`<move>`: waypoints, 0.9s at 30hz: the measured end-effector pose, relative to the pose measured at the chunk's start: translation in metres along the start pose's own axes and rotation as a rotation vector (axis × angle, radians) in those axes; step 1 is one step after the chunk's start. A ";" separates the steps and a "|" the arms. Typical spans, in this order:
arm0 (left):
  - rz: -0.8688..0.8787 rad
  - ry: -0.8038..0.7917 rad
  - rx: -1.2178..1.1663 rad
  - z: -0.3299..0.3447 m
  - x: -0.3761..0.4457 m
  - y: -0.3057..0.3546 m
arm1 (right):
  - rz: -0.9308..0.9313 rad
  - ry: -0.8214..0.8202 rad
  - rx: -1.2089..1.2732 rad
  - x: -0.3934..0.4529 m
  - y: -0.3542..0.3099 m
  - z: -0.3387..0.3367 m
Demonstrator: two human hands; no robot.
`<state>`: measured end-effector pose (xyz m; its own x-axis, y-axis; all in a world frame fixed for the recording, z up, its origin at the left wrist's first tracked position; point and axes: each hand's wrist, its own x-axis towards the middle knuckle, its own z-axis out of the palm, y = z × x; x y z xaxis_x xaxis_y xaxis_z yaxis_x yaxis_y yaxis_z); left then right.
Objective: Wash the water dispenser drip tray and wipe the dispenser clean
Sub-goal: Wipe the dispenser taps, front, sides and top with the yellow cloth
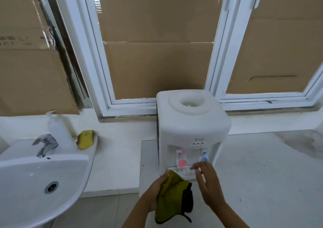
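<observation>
Head view. The dispenser (192, 128) is standing on the white counter (262, 166) below the window (157, 44), its top well holding no bottle. The basin (40, 175) at left is sitting with nothing in its bowl; a sponge (85, 140) and a soap bottle (57, 128) are resting on its far rim beside the tap (45, 144). The tray (181, 172) is sitting in its slot at the dispenser's near foot, long axis running left to right, under the red and blue taps. The right hand (208, 184) is reaching over the tray's right end, fingers loosely extended, fingertips touching its grille. The left hand (156, 192) is gripping a green cloth (172, 196) just near of the tray's left end.
</observation>
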<state>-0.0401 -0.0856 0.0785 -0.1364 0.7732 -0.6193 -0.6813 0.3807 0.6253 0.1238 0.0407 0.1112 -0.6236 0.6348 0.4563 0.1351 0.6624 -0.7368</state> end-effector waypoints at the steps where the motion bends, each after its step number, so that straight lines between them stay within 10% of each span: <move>1: 0.004 -0.048 -0.028 0.007 0.001 -0.001 | 0.171 -0.006 0.053 -0.010 0.011 -0.003; 5: -0.001 -0.088 0.086 0.032 0.014 -0.005 | 1.083 -0.250 0.320 -0.013 0.050 -0.023; 9: -0.031 -0.051 0.055 0.070 0.033 -0.013 | 1.371 -0.483 0.475 -0.006 0.056 -0.047; 13: 0.035 -0.026 -0.044 0.110 0.052 -0.023 | 1.273 -0.346 0.957 -0.003 0.044 -0.078; 27: 0.201 0.235 0.097 0.204 0.102 -0.028 | 0.875 -0.365 0.756 0.009 0.121 -0.151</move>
<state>0.1121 0.0864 0.0948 -0.4314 0.7037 -0.5646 -0.5537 0.2875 0.7815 0.2506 0.1870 0.1017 -0.7433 0.5213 -0.4193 0.2117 -0.4113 -0.8866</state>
